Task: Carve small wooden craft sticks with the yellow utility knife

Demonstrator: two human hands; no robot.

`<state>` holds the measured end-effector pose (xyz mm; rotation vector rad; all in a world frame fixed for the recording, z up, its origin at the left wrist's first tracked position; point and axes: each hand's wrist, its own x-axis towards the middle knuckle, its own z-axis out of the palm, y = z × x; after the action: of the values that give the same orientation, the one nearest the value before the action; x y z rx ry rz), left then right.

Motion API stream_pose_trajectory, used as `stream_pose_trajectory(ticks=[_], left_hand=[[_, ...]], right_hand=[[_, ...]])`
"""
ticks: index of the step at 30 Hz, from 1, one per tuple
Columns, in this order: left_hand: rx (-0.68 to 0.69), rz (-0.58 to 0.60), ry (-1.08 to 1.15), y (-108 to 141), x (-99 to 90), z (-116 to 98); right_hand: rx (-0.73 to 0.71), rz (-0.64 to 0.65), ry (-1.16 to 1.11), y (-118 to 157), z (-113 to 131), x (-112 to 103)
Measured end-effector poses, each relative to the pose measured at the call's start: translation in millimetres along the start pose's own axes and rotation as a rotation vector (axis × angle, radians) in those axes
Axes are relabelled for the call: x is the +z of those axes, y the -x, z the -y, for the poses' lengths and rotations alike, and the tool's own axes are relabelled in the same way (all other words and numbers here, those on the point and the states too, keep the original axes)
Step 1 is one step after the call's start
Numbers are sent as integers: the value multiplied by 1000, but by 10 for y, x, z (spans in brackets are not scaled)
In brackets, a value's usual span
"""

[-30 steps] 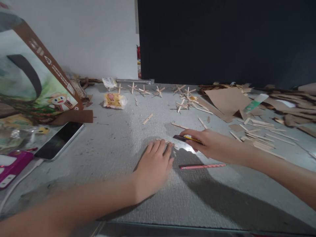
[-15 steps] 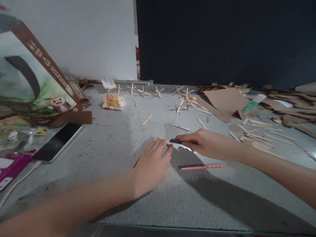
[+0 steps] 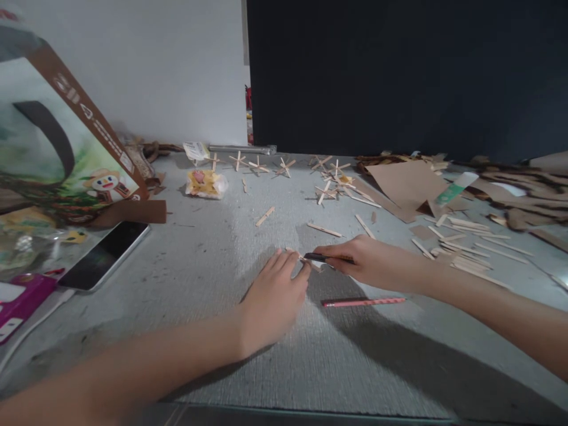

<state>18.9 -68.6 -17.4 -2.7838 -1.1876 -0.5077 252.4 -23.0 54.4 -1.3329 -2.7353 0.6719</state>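
Observation:
My left hand [image 3: 277,293] lies on the grey table with its fingertips pressing down a small wooden craft stick [image 3: 316,268], most of which is hidden under the fingers. My right hand [image 3: 370,260] is closed around a utility knife [image 3: 331,258] with a black front end, its tip at the stick beside my left fingers. Just below the knife, a pink pencil [image 3: 364,302] rests on the table. Beyond my hands lie loose craft sticks, one [image 3: 325,229] close above the knife and another [image 3: 265,216] further left.
Star-shaped stick pieces [image 3: 284,167] line the table's back. Several loose sticks [image 3: 470,260], brown cardboard [image 3: 394,183] and a green-white glue stick [image 3: 457,189] lie right. On the left are a phone [image 3: 106,254], a printed carton [image 3: 75,142] and a yellow packet [image 3: 205,184].
The knife and my right hand have shifted very slightly, and the bright glint beneath them is gone. My left hand stays on the stick.

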Motion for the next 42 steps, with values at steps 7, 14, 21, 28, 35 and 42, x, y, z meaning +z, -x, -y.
stream_pose_trajectory(ticks=[7,14,21,28,35,42], left_hand=[[0,5,1,-1,-20,-2],[8,-10,4,-6,-19,-5],[17,-18,19,-2,2,4],[31,5,-46,-5,-8,1],[24,4,-29,-7,-6,-7],[29,12,-42,-8,-27,-10]], right_hand=[[-13,4,-4,-6,-32,10],[-22,18,18,-8,-58,-14],[4,0,17,17,7,-66],[-15,2,11,0,-25,-12],[-18,-6,31,-3,-44,6],[-7,13,37,-5,-29,4]])
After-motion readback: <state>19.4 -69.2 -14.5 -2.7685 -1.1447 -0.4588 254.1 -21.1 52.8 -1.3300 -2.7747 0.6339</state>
